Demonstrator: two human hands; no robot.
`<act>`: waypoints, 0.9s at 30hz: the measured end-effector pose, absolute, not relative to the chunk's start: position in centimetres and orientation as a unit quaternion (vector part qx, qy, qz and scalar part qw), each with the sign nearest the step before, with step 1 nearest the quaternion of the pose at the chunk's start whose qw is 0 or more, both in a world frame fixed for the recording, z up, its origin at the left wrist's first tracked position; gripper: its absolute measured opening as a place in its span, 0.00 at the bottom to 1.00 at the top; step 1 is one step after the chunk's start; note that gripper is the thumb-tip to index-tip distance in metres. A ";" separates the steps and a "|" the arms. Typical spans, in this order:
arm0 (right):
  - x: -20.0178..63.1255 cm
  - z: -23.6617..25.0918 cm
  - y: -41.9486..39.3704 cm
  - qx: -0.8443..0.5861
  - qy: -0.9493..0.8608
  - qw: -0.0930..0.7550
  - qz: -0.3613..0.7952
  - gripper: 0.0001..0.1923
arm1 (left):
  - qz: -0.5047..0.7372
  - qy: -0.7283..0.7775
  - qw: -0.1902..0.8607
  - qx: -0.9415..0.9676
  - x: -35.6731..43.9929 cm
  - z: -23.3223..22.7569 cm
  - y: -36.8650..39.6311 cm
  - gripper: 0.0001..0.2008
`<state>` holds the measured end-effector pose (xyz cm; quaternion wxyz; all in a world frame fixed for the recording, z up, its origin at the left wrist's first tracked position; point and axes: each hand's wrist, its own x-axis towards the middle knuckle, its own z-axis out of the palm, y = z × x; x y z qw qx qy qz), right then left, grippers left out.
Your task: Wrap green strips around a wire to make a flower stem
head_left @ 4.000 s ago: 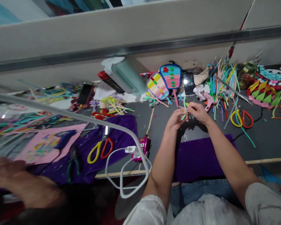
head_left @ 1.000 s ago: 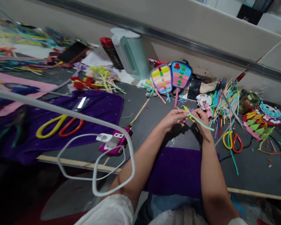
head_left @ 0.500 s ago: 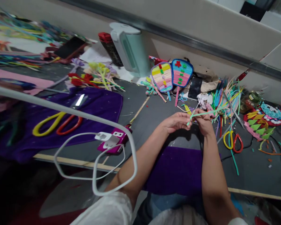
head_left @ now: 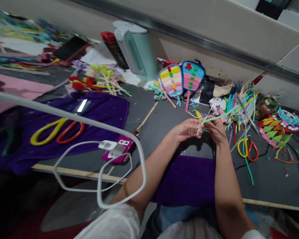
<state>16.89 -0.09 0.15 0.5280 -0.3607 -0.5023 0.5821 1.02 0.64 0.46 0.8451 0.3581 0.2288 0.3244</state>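
Green strip, free end now higher

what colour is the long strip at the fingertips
The strip is light mint green; it shows best in the head view.

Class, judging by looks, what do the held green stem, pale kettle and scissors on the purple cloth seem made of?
Green stem: probably fuzzy fibre on wire, by its matte, soft look; any core is hidden.
Pale kettle: likely satin plastic, by its even, glare-free surface; coated metal is possible.
Scissors: metal blades, by the bright glint; handles probably plastic, smooth and brightly coloured.
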 end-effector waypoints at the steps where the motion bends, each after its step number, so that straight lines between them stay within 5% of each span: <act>1: 16.9 0.1 -0.1 -0.358 -0.504 0.529 0.581 0.13 | 0.327 0.233 0.843 0.359 1.1 0.4 0.6 0.13; 13: 16.7 -0.3 0.3 -0.386 -0.513 0.536 0.548 0.12 | 0.402 0.314 0.726 0.462 1.2 1.0 0.4 0.12; 27: 17.0 -0.6 0.7 -0.411 -0.521 0.537 0.521 0.12 | 0.455 0.442 0.418 0.650 1.8 0.7 -0.1 0.07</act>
